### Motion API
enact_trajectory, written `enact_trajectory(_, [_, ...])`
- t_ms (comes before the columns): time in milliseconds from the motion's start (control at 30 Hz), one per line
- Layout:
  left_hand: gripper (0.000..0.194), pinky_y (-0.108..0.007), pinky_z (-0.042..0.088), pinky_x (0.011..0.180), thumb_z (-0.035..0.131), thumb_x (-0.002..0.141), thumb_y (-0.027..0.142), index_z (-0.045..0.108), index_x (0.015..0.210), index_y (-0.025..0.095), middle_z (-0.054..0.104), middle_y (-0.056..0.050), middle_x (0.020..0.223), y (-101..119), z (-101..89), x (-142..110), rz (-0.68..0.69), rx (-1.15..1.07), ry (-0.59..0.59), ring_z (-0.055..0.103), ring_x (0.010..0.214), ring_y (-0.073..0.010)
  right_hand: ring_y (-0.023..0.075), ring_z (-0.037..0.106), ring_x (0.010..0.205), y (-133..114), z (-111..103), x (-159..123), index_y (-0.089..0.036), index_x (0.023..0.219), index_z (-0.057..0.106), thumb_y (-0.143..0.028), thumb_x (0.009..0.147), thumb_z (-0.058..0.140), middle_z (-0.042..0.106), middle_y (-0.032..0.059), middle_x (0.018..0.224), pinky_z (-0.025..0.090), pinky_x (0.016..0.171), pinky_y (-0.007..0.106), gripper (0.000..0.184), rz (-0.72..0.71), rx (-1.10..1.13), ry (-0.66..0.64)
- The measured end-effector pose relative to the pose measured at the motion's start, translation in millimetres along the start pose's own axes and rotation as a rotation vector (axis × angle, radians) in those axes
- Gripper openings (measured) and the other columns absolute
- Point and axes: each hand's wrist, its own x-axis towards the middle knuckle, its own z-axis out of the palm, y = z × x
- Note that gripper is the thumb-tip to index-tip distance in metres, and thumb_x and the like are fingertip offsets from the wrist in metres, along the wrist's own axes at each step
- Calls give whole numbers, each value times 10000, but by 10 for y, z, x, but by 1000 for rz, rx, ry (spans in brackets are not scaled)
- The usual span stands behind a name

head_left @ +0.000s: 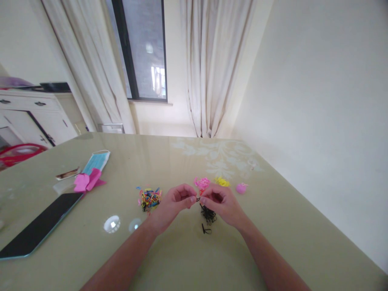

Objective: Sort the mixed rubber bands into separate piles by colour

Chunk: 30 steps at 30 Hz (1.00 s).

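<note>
Both hands meet in front of me with thumbs and fingertips pinched. A small black rubber band [198, 199] stretches between my left hand [176, 202] and my right hand [222, 202]. Under the right hand lies a heap of black rubber bands [208, 215], with a few loose black ones [206, 230] nearer me. Beyond the hands are a pink pile of bands [202, 183] and a yellow pile [222, 181]; a bit of red shows between the hands. Left of my left hand sits a mixed-colour pile of bands [150, 199].
A round pink item [241, 188] lies right of the yellow pile. On the left are a dark flat tablet-like slab [42, 222], a pink cloth-like piece [87, 181] and a blue face mask [96, 162]. The glossy table [182, 258] reaches toward the curtains; a wall stands right.
</note>
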Motion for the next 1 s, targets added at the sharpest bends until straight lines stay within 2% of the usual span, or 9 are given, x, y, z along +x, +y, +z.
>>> enact_trajectory(233, [345,-256,452,796,888,758,388,739,1007,201,716,-32,954,5,-4,6,-21,28,-107,621,870,-144,134,472,605,41,3,-1,-181,790,730,-417,889,734,622,3,681,354,575,277,256,16,8,-6])
enact_trajectory(433, [388,-260,454,768,869,779,397,732,1096,218,713,-38,984,-54,-15,25,2,71,-40,621,853,-144,124,443,579,86,3,2,-182,786,693,-404,883,717,567,-13,645,325,545,262,244,45,11,-22])
enact_trajectory(600, [343,-251,444,739,865,785,368,734,1067,221,682,-14,930,-50,4,15,11,21,20,596,844,-137,110,393,553,61,49,-4,-181,767,670,-301,833,715,490,-42,610,282,513,250,145,47,-30,-25])
enact_trajectory(767, [302,-251,426,725,847,800,371,737,1040,225,680,-17,954,-41,80,-13,-16,-62,-37,578,872,-145,104,362,540,61,70,-11,-192,766,659,-229,799,695,460,-57,596,263,505,246,62,1,-56,-34])
enact_trajectory(1000, [273,-251,414,724,834,808,374,748,1017,220,668,-28,967,20,99,-33,-49,-66,-91,558,863,-145,126,403,580,84,52,-1,-197,772,668,-304,827,703,509,-29,632,304,543,259,125,0,-34,4])
